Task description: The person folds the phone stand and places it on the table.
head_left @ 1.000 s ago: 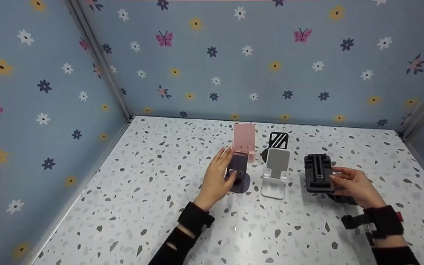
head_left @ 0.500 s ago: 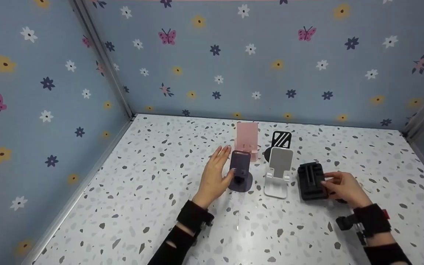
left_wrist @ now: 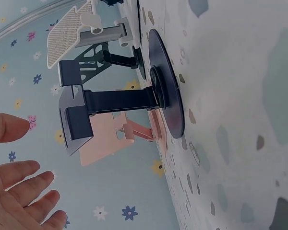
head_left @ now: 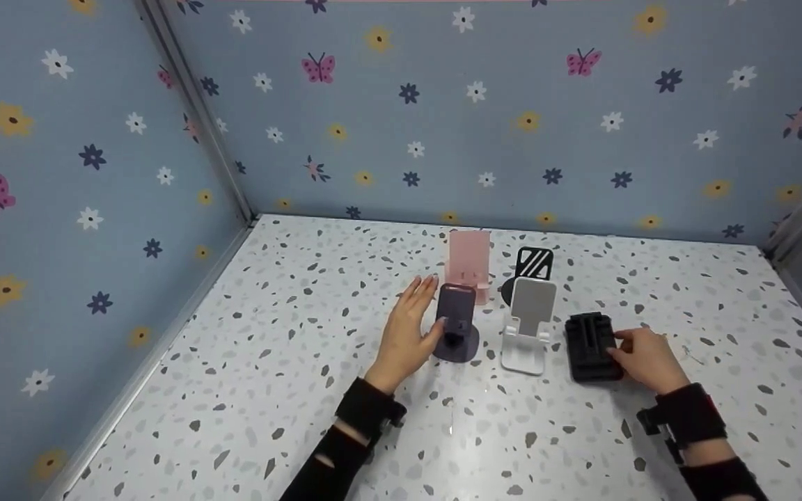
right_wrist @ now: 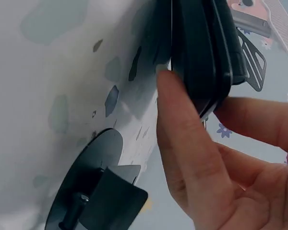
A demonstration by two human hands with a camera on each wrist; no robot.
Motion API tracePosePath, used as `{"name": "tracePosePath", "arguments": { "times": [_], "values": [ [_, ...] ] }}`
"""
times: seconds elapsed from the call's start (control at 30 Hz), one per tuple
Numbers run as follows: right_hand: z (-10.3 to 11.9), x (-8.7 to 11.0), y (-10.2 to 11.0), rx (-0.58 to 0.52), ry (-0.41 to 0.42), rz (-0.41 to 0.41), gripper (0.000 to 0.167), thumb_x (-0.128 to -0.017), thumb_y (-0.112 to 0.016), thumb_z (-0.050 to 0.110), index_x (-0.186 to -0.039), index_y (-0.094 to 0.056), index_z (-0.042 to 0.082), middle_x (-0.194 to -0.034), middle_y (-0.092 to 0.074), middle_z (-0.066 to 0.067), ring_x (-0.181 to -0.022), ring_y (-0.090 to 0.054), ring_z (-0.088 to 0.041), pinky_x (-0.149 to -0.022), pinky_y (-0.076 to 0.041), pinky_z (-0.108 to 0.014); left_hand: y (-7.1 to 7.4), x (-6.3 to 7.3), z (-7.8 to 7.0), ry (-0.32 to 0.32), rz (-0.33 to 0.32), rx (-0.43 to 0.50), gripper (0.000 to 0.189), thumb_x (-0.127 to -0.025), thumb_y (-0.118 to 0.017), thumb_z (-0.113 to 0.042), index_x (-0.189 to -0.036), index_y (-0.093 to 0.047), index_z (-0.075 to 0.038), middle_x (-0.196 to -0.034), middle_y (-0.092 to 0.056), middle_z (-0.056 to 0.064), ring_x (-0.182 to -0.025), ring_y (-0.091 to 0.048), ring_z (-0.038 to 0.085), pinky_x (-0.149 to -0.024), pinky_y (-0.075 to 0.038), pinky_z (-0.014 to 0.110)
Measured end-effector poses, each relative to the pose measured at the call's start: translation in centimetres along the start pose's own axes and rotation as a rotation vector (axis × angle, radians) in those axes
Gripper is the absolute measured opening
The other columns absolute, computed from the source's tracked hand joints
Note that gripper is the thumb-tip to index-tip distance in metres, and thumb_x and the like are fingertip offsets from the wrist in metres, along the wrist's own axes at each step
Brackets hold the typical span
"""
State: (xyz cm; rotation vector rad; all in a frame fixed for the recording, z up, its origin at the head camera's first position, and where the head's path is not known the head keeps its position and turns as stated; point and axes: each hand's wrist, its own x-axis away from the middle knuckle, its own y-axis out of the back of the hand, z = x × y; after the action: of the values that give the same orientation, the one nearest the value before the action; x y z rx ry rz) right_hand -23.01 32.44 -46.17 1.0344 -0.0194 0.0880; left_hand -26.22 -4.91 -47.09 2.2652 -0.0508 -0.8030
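My left hand (head_left: 404, 341) is beside a dark navy phone stand (head_left: 455, 309) with a round base. In the left wrist view its fingers (left_wrist: 33, 184) are spread and apart from the stand's upright plate. My right hand (head_left: 648, 356) pinches the right edge of a black folded phone stand (head_left: 590, 348), thumb on one face and fingers on the other. The right wrist view shows this stand (right_wrist: 197, 52) close over the table. Another dark stand with a round base (right_wrist: 84, 172) is near the right hand there; the hand hides it in the head view.
A white phone stand (head_left: 532, 313) stands between the hands. Behind are a pink stand (head_left: 469, 257) and a black stand with slanted slots (head_left: 535, 263). The speckled table (head_left: 303, 313) meets patterned walls (head_left: 401, 125) at its back and sides.
My right hand has brought the black folded stand left and down toward the table, to the right of the white stand. The left hand stays beside the navy stand; the head view has shifted slightly.
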Motion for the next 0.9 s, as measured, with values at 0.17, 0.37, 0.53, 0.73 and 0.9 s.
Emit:
{"name": "tracePosePath", "arguments": {
  "times": [0.17, 0.37, 0.53, 0.73, 0.9],
  "values": [
    [0.2, -0.1, -0.2, 0.055, -0.002, 0.009, 0.042, -0.091, -0.063, 0.007, -0.116, -0.055, -0.025, -0.074, -0.061, -0.017, -0.063, -0.054, -0.021, -0.054, -0.043, -0.029, 0.1, 0.1, 0.1, 0.016, 0.006, 0.013, 0.060, -0.088, -0.064, -0.010, -0.143, -0.046, 0.005, -0.148, -0.048, 0.022, -0.144, -0.037, 0.036, -0.122, -0.029, 0.048],
    [-0.2, -0.4, 0.2, 0.047, 0.012, 0.077, 0.040, -0.092, -0.062, 0.007, -0.118, -0.057, -0.023, -0.074, -0.059, -0.013, -0.062, -0.052, -0.018, -0.054, -0.042, -0.028, 0.1, 0.1, 0.2, 0.014, 0.010, 0.027, 0.060, -0.089, -0.064, -0.008, -0.144, -0.045, 0.005, -0.148, -0.048, 0.022, -0.144, -0.037, 0.037, -0.121, -0.030, 0.050],
    [-0.7, -0.6, 0.5, 0.019, -0.002, 0.132, 0.041, -0.092, -0.062, 0.009, -0.118, -0.057, -0.022, -0.075, -0.060, -0.012, -0.062, -0.053, -0.017, -0.054, -0.044, -0.028, 0.3, 0.1, 0.1, 0.010, 0.010, 0.034, 0.060, -0.088, -0.064, -0.007, -0.144, -0.045, 0.005, -0.148, -0.049, 0.023, -0.144, -0.037, 0.038, -0.121, -0.030, 0.050],
    [-0.2, -0.5, 0.1, 0.061, -0.026, 0.062, 0.043, -0.084, -0.069, 0.005, -0.112, -0.057, -0.025, -0.072, -0.061, -0.017, -0.061, -0.056, -0.021, -0.053, -0.048, -0.033, 0.3, 0.1, 0.0, -0.003, 0.005, 0.030, 0.061, -0.088, -0.063, -0.008, -0.144, -0.044, 0.006, -0.147, -0.048, 0.024, -0.143, -0.038, 0.039, -0.121, -0.031, 0.051],
    [0.7, -0.2, 0.0, 0.152, -0.016, -0.049, 0.046, -0.078, -0.073, -0.001, -0.113, -0.055, -0.024, -0.088, -0.065, -0.032, -0.076, -0.063, -0.040, -0.070, -0.055, -0.052, 0.2, 0.1, -0.1, -0.006, 0.005, 0.015, 0.060, -0.089, -0.062, -0.010, -0.144, -0.044, 0.005, -0.148, -0.048, 0.024, -0.144, -0.037, 0.038, -0.121, -0.030, 0.050]
  ]
}}
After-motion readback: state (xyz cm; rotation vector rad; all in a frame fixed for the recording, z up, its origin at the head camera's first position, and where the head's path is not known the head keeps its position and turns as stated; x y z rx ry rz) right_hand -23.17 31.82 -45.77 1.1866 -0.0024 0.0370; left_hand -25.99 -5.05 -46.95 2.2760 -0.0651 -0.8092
